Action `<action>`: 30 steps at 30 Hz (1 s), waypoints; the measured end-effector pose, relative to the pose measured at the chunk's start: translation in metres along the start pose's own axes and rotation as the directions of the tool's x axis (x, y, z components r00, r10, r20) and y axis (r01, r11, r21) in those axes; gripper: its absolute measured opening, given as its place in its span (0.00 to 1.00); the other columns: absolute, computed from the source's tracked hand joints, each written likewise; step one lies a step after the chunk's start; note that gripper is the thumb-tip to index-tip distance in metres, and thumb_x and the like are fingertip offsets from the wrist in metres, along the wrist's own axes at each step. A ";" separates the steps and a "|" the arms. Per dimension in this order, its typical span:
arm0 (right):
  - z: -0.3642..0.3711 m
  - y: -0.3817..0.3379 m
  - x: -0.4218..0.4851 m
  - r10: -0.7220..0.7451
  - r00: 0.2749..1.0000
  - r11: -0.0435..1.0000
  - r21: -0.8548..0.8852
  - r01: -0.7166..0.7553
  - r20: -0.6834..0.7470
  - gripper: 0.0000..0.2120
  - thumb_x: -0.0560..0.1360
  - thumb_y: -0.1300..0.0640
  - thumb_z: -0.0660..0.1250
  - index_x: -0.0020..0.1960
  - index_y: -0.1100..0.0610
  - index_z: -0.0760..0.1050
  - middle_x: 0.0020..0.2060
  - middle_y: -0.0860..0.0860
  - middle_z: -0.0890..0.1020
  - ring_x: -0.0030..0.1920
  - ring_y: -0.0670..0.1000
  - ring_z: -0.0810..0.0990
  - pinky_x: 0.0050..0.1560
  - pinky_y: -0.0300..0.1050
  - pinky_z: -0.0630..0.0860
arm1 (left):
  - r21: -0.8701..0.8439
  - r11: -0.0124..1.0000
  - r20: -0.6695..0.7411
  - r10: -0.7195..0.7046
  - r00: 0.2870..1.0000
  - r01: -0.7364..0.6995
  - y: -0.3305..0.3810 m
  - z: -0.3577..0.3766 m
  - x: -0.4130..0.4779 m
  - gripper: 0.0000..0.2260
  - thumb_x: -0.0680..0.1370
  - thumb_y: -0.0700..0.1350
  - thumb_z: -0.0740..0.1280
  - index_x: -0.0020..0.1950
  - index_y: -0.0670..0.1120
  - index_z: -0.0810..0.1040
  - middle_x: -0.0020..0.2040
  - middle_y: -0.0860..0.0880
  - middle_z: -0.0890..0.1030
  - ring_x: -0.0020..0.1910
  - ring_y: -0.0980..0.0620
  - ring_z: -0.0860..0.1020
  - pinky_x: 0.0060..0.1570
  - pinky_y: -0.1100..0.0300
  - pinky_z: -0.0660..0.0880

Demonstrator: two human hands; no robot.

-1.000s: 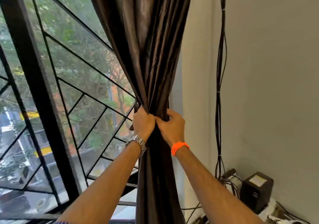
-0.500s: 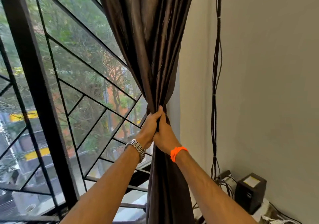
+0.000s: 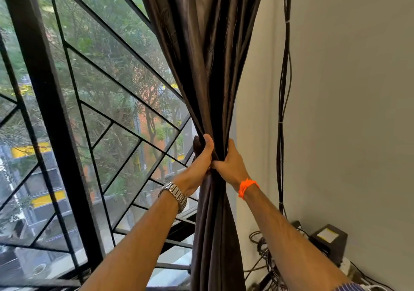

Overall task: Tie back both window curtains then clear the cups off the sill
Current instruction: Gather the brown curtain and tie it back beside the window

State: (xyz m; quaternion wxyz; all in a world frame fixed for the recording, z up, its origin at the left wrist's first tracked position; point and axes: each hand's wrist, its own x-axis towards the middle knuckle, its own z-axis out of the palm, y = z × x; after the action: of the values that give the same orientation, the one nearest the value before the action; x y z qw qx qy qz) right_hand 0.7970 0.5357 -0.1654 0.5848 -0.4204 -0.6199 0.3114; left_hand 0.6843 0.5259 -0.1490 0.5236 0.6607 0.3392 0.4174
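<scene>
Both hands are clamping the dark brown curtain (image 3: 210, 66) at its gathered waist, near the frame's centre; the left hand (image 3: 197, 169) is wrapping it from the 9 o'clock side, fingers curled tight round the bunched fabric; the right hand (image 3: 231, 165) is gripping from the 3 o'clock side, its fingertips hidden behind the cloth; the two hands are touching. A metal wristwatch (image 3: 174, 194) is sitting on the left wrist, an orange band (image 3: 247, 187) on the right; the black window grille (image 3: 44, 102) is filling the 9 o'clock side; black cables (image 3: 283, 111) are hanging down the wall at 2 o'clock, ending in a tangle beside a black box (image 3: 328, 243) at 4 o'clock.
</scene>
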 end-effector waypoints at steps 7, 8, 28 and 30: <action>0.015 -0.006 0.000 -0.033 0.981 0.999 -0.018 0.030 -0.191 0.24 0.71 0.67 0.66 0.66 0.57 0.74 0.55 0.54 0.83 0.55 0.51 0.82 0.56 0.44 0.80 | 0.020 1.000 0.058 -0.022 0.998 0.020 -0.001 -0.012 -0.002 0.36 0.73 0.74 0.50 0.76 0.56 0.63 0.72 0.56 0.71 0.69 0.59 0.71 0.72 0.56 0.66; 0.014 -0.006 0.001 -0.034 0.979 0.999 -0.034 0.028 -0.202 0.23 0.71 0.66 0.66 0.65 0.57 0.76 0.55 0.54 0.84 0.54 0.51 0.83 0.55 0.43 0.80 | 0.038 0.999 0.070 -0.027 0.997 0.025 0.001 -0.017 -0.005 0.32 0.76 0.70 0.52 0.75 0.56 0.66 0.70 0.57 0.74 0.68 0.59 0.72 0.70 0.57 0.68; 0.000 -0.007 0.009 0.167 0.974 0.984 -0.032 -0.173 -0.152 0.14 0.73 0.64 0.68 0.59 0.62 0.79 0.50 0.58 0.83 0.51 0.59 0.82 0.57 0.54 0.80 | 0.431 0.887 -0.640 0.170 0.750 0.166 -0.001 -0.062 -0.010 0.14 0.68 0.51 0.78 0.44 0.43 0.81 0.39 0.46 0.84 0.39 0.49 0.83 0.43 0.52 0.82; -0.001 -0.008 0.008 0.176 0.975 0.983 -0.036 -0.183 -0.134 0.16 0.73 0.62 0.68 0.60 0.61 0.78 0.52 0.58 0.83 0.52 0.59 0.82 0.57 0.54 0.80 | 0.205 0.964 -0.535 -0.035 0.844 0.170 0.006 -0.060 -0.013 0.13 0.71 0.46 0.77 0.47 0.39 0.80 0.41 0.43 0.85 0.38 0.46 0.84 0.41 0.53 0.83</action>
State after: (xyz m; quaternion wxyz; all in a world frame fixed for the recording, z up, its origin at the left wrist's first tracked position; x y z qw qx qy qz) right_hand 0.7966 0.5393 -0.1543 0.5833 -0.5082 -0.5471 0.3196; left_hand 0.6246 0.5373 -0.1397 0.3468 0.5609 0.5533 0.5088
